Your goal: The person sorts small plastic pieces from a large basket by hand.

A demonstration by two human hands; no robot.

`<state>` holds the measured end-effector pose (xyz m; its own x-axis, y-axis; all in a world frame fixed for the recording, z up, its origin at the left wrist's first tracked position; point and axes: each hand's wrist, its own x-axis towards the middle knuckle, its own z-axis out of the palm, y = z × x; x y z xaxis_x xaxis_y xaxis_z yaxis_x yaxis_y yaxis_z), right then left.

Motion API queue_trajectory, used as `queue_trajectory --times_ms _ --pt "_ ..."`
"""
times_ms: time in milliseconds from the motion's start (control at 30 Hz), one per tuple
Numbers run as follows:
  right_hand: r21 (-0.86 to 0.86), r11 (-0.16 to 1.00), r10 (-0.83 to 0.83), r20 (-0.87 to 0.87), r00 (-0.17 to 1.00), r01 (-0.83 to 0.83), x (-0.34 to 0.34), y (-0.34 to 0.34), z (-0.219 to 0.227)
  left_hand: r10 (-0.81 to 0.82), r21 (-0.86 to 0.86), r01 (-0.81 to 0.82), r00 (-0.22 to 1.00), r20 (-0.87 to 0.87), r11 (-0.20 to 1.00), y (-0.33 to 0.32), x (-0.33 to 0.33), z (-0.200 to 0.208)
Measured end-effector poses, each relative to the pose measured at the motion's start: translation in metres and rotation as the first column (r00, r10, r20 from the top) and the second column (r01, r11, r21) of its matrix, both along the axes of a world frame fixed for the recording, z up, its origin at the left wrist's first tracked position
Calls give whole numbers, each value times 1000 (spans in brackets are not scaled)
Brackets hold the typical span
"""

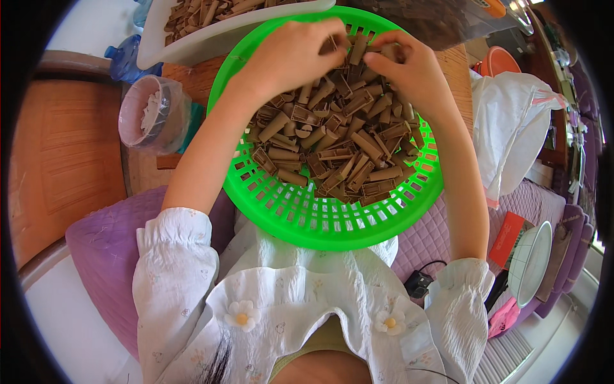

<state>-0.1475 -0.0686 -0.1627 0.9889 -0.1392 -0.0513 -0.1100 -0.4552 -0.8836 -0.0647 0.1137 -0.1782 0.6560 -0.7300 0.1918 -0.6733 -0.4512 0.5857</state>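
A round green plastic basket (332, 240) with slotted sides sits in front of me, heaped with small brown trough-shaped plastic pieces (368, 144). Over its far part, my left hand (300, 54) is curled with fingertips pinched together. My right hand (409, 64) faces it from the other side, thumb and forefinger closed. One brown piece (358, 49) stands between the fingertips of both hands, and they appear to grip it from either side. The fingers partly cover the pieces beneath them.
Beyond the basket, a white tray (155, 54) of similar brown pieces lies on the wooden table (455, 70). A lined bin (133, 121) stands at left, a blue water bottle (126, 59) behind it. At right are a white sack (505, 121) and a pale basin (532, 262).
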Motion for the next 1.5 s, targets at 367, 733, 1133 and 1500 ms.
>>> queue_trajectory --times_ms 367,733,1133,1500 --pt "-750 652 157 -7 988 -109 44 50 -40 54 -209 20 938 343 978 15 15 -26" --pt "517 855 -75 73 994 26 42 -21 -32 -94 333 131 988 -125 934 3 -25 -7" --pt "-360 932 102 170 980 -35 29 11 1 -180 287 196 980 -80 938 4 -23 -16" --pt "-675 707 288 1 958 -212 33 7 -28 -188 346 181 982 -13 921 -4 -30 -15"
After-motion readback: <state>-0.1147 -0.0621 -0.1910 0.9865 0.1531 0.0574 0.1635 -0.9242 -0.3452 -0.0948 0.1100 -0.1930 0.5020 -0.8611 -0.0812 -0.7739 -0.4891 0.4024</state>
